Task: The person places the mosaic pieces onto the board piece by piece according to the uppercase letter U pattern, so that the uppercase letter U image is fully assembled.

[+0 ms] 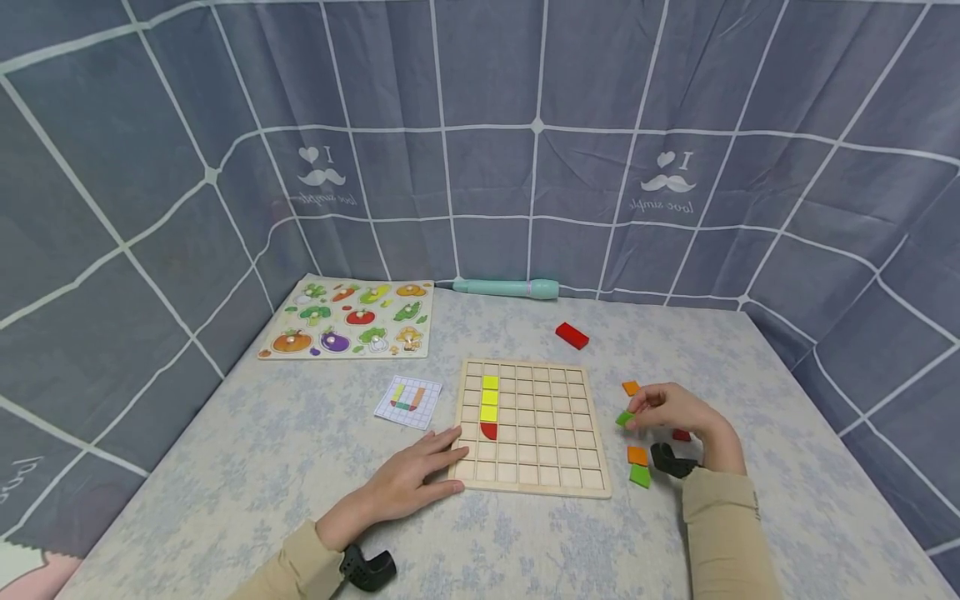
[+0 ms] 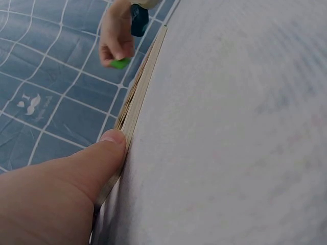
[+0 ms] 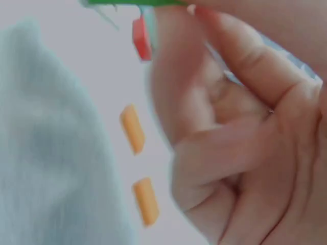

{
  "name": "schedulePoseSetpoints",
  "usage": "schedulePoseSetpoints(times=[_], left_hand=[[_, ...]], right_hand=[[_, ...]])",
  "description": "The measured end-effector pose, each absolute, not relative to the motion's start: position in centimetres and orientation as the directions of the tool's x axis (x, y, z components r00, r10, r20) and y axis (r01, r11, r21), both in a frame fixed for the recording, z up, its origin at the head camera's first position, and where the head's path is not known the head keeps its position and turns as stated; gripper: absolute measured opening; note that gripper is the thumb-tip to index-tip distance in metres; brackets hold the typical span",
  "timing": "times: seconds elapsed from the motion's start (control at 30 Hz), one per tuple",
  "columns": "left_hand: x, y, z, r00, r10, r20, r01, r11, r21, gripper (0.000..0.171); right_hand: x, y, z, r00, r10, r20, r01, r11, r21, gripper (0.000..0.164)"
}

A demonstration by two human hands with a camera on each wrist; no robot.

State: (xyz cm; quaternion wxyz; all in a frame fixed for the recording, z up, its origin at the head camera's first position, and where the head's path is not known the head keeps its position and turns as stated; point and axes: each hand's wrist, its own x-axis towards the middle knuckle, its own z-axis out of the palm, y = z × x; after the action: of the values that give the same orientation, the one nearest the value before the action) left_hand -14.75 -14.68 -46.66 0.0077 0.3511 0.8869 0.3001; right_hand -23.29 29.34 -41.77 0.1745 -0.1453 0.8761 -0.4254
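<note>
Out to the right of the wooden grid board [image 1: 547, 457], my right hand [image 1: 672, 410] pinches a green tile [image 1: 624, 418] between thumb and fingers, raised off the table in the left wrist view. My left hand [image 1: 411, 478] rests at the board's left edge with fingers spread, fingertips over the rim and the thumb [image 2: 104, 153] against its side. One column of the board holds several yellow tiles [image 1: 489, 397] with a red rounded piece [image 1: 489, 431] below them. Around the right hand lie an orange tile [image 1: 631, 387], another orange tile [image 1: 637, 455], a green tile [image 1: 640, 477] and a partly hidden red piece [image 1: 681, 435].
Left of the grid board lies a pattern card [image 1: 429, 410] with a coloured U-like figure. Behind it is a vegetable knob puzzle [image 1: 341, 337]. A teal stick-shaped object [image 1: 498, 288] lies along the back curtain [image 1: 487, 175]. A red block [image 1: 572, 336] sits behind the board.
</note>
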Motion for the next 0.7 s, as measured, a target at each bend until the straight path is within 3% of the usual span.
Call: schedulePoseSetpoints(times=[0.27,0.7], left_hand=[[-14.7,-14.6,-46.6,-0.752,0.628,0.200,0.622,0.574,0.533,0.056],[-14.7,-14.7,-46.6,-0.754,0.626,0.199,0.620,0.578,0.530,0.056]], right_hand=[[-23.5,25.4,-39.9,-0.927,-0.373,-0.032,-0.179,0.516,-0.838,0.026],[-22.9,17.5,-39.5,-0.860,-0.510,0.026,-0.292,0.450,-0.844,0.018]])
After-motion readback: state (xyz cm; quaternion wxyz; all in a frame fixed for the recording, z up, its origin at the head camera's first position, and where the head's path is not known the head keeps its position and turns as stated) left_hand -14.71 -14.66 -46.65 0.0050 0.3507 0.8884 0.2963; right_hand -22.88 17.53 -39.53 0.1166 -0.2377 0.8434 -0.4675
